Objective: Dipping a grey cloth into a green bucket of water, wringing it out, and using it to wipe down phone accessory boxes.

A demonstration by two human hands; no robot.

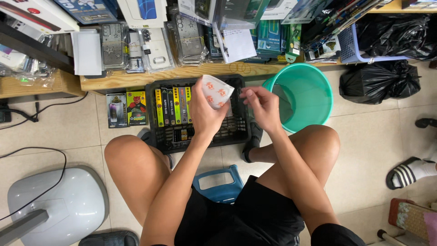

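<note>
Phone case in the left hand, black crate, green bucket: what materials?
Phone case in the left hand: looks like soft white plastic or silicone with a matte finish and orange printed motifs. Black crate: rigid moulded plastic, with lattice walls. Green bucket: smooth, glossy plastic, with sheen on the inner wall.

Pale floor tiles (364, 146) spread below a low wooden shelf (136, 77), with black bags (380, 82) beside its right end.

A white phone case (217, 91) with orange prints — held tilted above the black crate.
</note>
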